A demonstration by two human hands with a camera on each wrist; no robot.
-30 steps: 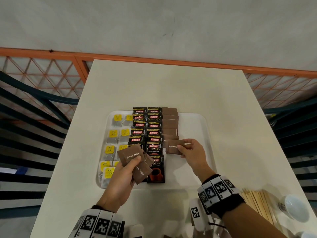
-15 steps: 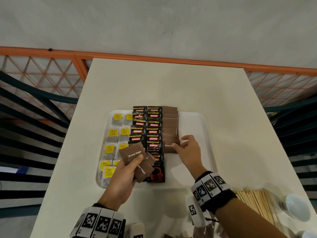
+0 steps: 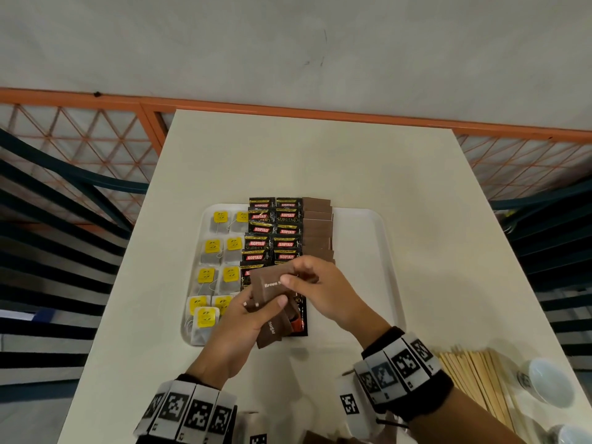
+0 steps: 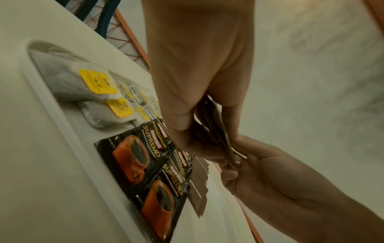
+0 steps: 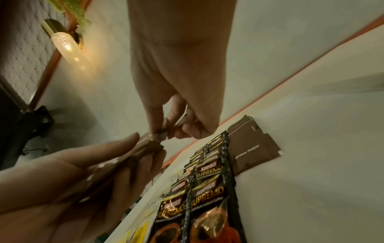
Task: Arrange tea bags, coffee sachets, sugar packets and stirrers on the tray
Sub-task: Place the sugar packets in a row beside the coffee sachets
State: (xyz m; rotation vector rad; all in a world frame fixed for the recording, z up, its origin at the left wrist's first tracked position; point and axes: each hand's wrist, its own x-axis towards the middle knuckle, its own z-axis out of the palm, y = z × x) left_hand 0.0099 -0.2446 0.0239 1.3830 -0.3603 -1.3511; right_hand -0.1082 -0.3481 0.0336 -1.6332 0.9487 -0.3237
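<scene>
Together both hands (image 3: 238,325) (image 3: 323,291) pinch brown sugar packets (image 3: 270,285).

White table (image 3: 304,161) against an orange rail. Directly on it: white tray (image 3: 368,245) at center, a bundle of wooden stirrers (image 3: 474,376) at the near right corner, two white cups (image 3: 544,382) just right of the stirrers, second one cut off by the frame edge. Some brown packets (image 3: 320,439) at the near edge, mostly out of view.
</scene>
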